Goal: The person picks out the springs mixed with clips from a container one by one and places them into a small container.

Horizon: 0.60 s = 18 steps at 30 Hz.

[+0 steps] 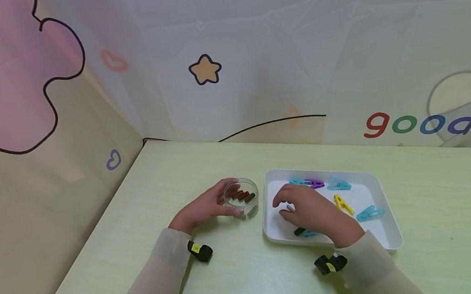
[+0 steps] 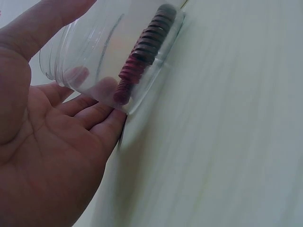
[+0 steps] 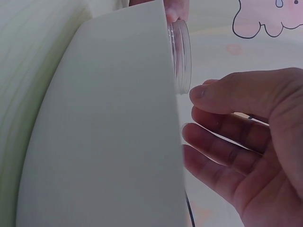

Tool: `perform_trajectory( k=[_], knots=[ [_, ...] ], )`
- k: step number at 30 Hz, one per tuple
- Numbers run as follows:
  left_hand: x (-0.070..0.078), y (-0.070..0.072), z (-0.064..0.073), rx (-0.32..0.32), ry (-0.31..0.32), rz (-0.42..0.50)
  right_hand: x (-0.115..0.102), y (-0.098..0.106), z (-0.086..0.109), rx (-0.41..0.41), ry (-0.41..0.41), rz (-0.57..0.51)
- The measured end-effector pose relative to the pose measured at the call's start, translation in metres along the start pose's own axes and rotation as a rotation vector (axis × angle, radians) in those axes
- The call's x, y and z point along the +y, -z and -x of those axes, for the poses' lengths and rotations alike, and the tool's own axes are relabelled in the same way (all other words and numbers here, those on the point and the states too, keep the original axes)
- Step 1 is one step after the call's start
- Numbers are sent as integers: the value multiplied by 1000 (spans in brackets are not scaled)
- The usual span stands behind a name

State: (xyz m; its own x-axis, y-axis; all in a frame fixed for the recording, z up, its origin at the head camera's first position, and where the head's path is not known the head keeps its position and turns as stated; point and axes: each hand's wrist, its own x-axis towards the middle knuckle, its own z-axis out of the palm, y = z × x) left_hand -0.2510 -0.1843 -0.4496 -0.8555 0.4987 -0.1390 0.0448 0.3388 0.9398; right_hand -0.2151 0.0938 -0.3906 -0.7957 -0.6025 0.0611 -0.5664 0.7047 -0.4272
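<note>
My left hand (image 1: 207, 207) holds a clear round jar (image 1: 242, 207) on the table, its thumb and fingers around the sides. Several reddish-brown, ridged coils like small springs (image 2: 147, 40) lie at the bottom of the jar. Over the left part of a white tray (image 1: 384, 241) hovers my right hand (image 1: 308, 209), fingers loosely bent. Nothing shows between its thumb and fingers in the right wrist view. A small grey piece (image 1: 290, 208) appears by its thumb in the head view; whether they touch I cannot tell. A dark piece (image 1: 299, 231) lies below that hand.
Clothespins lie about the tray: a yellow one (image 1: 343, 204), a purple one (image 1: 315, 183) and several light blue ones, among them a blue clothespin (image 1: 370, 213) at the right. The jar stands left of the tray on the pale green table (image 1: 145, 267). A printed cloth (image 1: 254, 70) hangs behind.
</note>
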Motion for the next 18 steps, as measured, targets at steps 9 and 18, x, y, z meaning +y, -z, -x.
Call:
perform_trajectory(
  k=[9, 18],
  knots=[
    [3, 0, 2, -3, 0, -12, 2, 3, 5, -33, -5, 7],
    [6, 0, 2, -11, -5, -4, 4, 4, 8, -83, -9, -19]
  ],
)
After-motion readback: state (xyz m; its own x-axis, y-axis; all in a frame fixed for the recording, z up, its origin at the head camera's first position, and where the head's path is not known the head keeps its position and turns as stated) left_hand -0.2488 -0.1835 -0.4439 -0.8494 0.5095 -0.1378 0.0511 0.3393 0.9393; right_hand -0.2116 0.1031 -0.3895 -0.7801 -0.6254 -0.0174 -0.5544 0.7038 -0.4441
